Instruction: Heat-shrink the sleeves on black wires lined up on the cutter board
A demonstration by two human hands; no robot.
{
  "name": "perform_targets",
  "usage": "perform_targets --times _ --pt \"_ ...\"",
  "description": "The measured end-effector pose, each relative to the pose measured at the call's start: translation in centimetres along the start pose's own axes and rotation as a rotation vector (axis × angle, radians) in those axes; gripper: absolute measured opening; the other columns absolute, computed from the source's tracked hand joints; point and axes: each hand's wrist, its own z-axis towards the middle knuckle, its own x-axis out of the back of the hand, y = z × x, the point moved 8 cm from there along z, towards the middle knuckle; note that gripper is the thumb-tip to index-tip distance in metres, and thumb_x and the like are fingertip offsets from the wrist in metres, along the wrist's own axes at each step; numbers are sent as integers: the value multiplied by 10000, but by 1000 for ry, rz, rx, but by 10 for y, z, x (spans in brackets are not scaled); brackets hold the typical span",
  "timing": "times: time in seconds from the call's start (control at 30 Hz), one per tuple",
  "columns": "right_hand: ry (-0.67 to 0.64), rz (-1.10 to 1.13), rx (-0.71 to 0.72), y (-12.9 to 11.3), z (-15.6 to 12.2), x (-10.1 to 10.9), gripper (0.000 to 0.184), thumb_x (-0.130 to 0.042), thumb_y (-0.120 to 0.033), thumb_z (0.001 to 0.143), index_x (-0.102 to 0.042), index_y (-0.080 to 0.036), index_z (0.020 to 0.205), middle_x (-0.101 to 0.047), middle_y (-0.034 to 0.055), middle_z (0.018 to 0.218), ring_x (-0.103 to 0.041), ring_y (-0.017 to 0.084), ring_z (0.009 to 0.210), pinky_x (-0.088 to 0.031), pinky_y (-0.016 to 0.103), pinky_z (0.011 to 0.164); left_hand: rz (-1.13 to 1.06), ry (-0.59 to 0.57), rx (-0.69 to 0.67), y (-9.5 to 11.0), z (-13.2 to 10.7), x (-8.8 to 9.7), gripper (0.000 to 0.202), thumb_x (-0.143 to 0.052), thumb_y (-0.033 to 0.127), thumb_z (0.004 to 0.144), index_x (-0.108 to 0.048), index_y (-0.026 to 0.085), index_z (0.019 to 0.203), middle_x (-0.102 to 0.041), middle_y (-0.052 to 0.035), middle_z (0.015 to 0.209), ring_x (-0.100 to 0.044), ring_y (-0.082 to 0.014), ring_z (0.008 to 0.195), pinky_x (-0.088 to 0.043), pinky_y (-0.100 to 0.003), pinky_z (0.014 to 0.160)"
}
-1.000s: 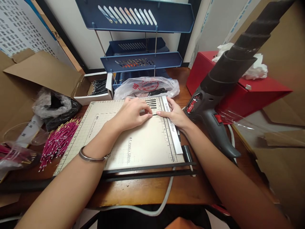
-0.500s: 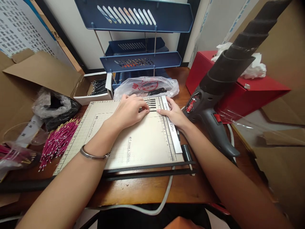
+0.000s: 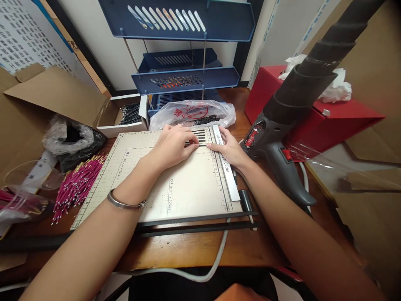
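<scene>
Left hand (image 3: 177, 144) pinches black strip (image 3: 202, 145) between both hands on paper cutter (image 3: 191, 184), likely for alignment; right hand (image 3: 230, 148) straddles white rail (image 3: 231, 184), thumb near strip's end, probably steadying; can't tell its grip.

Flat cream paper cutter (image 3: 200, 184) on brown wooden desk (image 3: 175, 251); thin magenta rods (image 3: 78, 184) left, translucent plastic bag (image 3: 166, 115) at its far side

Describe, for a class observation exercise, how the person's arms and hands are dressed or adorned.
Both forearms are bare, with no sleeves in view. The left hand and right hand wear no gloves. A slim, dark silvery bangle, shiny and metallic-looking, circles the left forearm near the wrist; no bracelet or watch shows on the right.
</scene>
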Motion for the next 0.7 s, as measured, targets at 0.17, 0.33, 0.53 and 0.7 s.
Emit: perform_targets --times 0.17,0.33,0.53,0.7 --pt "-2 -3 12 0 0 1 878 -915 -348 660 -522 -254 1439 -629 146 1606 -573 361 1541 -358 590 1378 -16 21 -26 1 0 0 238 -610 334 1040 -817 231 981 -803 -87 1056 -646 -310 1085 -369 -468 955" --pt "27 9 -12 3 0 1 853 -888 -315 680 -518 -270 1448 -620 128 1623 -571 350 1542 -369 580 1376 -6 15 -16 0 0 2 235 -617 330 1037 -819 226 977 -798 -89 1039 -637 -310 1065 -368 -472 957" --pt "46 16 -38 2 -1 0 791 -834 -310 730 -502 -253 1446 -637 127 1606 -611 323 1500 -382 555 1373 10 20 -15 -1 3 4 239 -616 335 1039 -812 222 962 -793 -89 1021 -633 -308 1045 -360 -476 948" --pt "56 13 -42 2 0 0 774 -822 -310 748 -503 -256 1452 -624 131 1619 -613 313 1499 -382 539 1374 -15 25 21 -3 0 7 216 -651 351 1022 -808 221 950 -789 -83 1023 -639 -308 1051 -362 -486 962"
